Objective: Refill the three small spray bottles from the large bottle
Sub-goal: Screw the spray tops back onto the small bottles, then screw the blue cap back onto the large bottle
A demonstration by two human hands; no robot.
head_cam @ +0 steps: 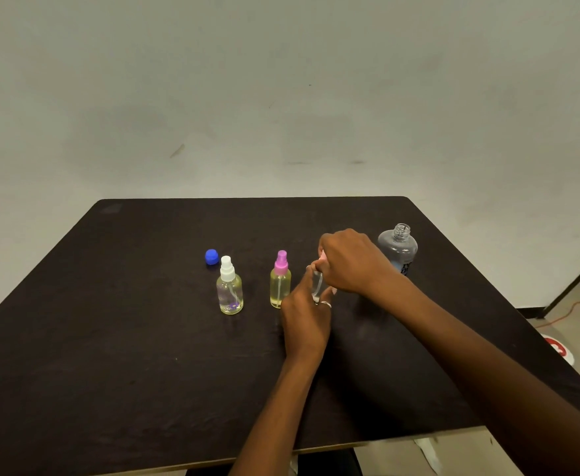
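Three small spray bottles stand in a row on the dark table (pixel 110 338). The left one (pixel 229 290) has a white spray top and pale yellow liquid. The middle one (pixel 280 283) has a pink top and yellow liquid. My left hand (pixel 305 321) grips the body of the third small bottle (pixel 317 286), mostly hidden. My right hand (pixel 350 261) closes over its pink spray top from above. The large clear bottle (pixel 398 247) stands uncapped behind my right hand. Its blue cap (pixel 211 256) lies to the far left.
The table's right edge runs diagonally near the large bottle. On the floor to the right lie an orange cable (pixel 570 310) and a white and red object (pixel 559 348). A plain wall stands behind the table.
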